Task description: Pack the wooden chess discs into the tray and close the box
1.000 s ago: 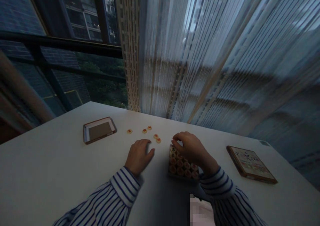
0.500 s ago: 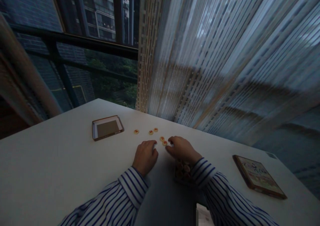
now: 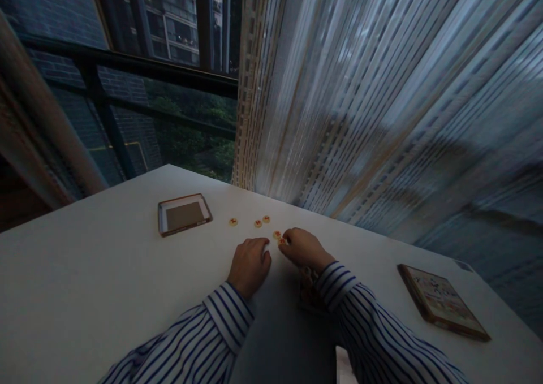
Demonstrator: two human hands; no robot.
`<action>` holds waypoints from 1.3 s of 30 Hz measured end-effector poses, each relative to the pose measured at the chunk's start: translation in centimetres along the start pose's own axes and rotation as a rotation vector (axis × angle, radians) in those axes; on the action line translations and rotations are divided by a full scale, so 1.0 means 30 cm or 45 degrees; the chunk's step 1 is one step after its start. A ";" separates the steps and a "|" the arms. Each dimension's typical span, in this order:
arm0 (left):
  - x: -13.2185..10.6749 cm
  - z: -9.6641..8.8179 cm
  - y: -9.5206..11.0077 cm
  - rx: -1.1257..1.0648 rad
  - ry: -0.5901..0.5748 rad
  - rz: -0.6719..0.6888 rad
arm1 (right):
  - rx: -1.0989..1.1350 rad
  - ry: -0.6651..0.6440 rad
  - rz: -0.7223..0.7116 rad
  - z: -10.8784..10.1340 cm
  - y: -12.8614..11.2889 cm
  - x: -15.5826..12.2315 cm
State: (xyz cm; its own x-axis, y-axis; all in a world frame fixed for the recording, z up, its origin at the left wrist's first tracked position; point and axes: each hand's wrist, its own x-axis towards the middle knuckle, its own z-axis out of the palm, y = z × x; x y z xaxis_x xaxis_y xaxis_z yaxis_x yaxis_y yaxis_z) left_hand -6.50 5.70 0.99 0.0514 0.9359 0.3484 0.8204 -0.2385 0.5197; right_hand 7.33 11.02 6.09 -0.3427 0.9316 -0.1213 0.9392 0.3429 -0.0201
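Several round xiangqi pieces with red characters lie on the white table (image 3: 106, 271). One xiangqi piece (image 3: 282, 241) sits between the thumb and index finger of my right hand (image 3: 303, 248), partly covered by them. Touching or nearly touching it is another xiangqi piece (image 3: 276, 234). My left hand (image 3: 249, 265) rests to the left with nothing in it, thumb and fingers apart. Beneath my right wrist, a small box of dark pieces (image 3: 309, 293) is mostly hidden by the hand and sleeve.
At the back left lies an open shallow box lid or tray (image 3: 186, 227). Farther away are a single piece (image 3: 233, 221) and a pair of pieces (image 3: 258, 223). A flat box with a picture cover (image 3: 443, 299) lies at the right. Curtains (image 3: 288, 118) hang behind the table.
My right hand has moved slightly left, and its thumb and index finger have closed around the nearest piece. The left hand stays about where it was. The view has shifted a little.
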 end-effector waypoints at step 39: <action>0.004 0.011 0.080 -1.479 -0.204 -0.433 | 0.165 0.584 -0.489 0.023 0.076 -0.223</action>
State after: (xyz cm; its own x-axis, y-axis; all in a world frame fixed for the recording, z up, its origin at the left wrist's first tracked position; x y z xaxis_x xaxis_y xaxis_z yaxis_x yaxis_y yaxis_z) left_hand -4.33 5.32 2.01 0.0701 0.9975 0.0012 -0.1875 0.0120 0.9822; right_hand 11.80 5.49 6.18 -0.6052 0.7114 0.3573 0.7319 0.6738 -0.1019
